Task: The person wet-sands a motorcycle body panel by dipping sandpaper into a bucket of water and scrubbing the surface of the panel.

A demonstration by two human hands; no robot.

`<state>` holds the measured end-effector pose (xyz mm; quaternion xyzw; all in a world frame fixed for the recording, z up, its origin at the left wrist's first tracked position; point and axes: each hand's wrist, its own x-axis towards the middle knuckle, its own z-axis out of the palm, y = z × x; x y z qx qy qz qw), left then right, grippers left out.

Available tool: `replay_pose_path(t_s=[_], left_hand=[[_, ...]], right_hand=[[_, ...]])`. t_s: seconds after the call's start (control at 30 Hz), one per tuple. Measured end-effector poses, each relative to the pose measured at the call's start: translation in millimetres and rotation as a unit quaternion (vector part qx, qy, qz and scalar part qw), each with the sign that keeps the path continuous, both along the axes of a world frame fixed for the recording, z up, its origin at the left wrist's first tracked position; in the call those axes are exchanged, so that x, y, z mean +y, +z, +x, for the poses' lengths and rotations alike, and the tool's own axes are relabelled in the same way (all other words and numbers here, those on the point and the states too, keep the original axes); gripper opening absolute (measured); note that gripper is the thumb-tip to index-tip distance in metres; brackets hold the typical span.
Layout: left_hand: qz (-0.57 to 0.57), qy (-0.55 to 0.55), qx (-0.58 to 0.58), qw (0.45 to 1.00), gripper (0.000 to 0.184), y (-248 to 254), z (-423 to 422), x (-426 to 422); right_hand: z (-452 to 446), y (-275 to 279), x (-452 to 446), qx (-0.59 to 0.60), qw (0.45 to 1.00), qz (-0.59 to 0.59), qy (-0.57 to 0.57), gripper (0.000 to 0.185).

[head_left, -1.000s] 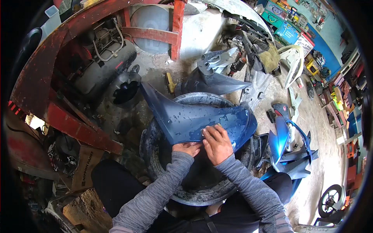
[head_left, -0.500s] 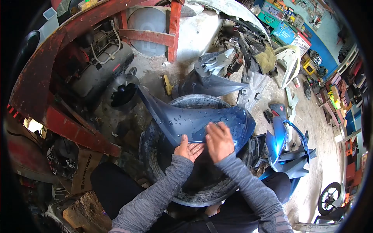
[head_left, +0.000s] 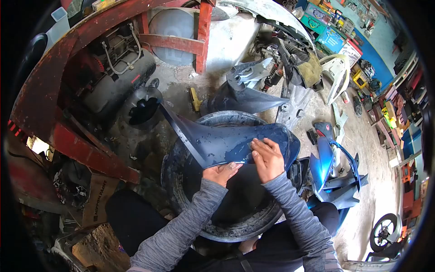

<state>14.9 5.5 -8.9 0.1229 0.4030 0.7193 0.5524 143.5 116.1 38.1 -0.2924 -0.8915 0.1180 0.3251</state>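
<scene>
Head cam: I've got a cluttered workshop, patchy floor (head_left: 378, 149). One wet panel (head_left: 213, 140) lies over one tub (head_left: 177, 195), hiding its far part. Two hands: right hand (head_left: 268, 162), fingers bent on the panel; left hand (head_left: 218, 174) at its lower edge. Can't tell if either's pinching.

Heathered grey long sleeves (head_left: 180, 226), close-fitting cuffs (head_left: 215, 186), black trousers (head_left: 134, 220)
</scene>
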Motion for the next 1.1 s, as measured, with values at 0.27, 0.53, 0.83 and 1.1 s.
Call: replay_pose_path(t_s=[0.27,0.53,0.83,1.1], left_hand=[[0.033,-0.005,0.054,0.998,0.018,-9,-3,2],[-0.088,0.001,-0.08,0.993,0.055,4,-8,0],[-0.036,-0.004,-0.159,0.987,0.04,-9,-4,-1],[-0.009,0.007,-0.187,0.982,0.036,-20,0,3]], right_hand=[[-4,-5,-7,-0.006,1.0,0.008,0.005,0.025],[-10,-5,-14,-0.039,0.999,0.022,0.003,0.027],[-7,-15,-17,-0.047,0.997,0.045,-0.041,0.028],[-9,-21,-20,-0.074,0.994,0.075,0.024,0.026]])
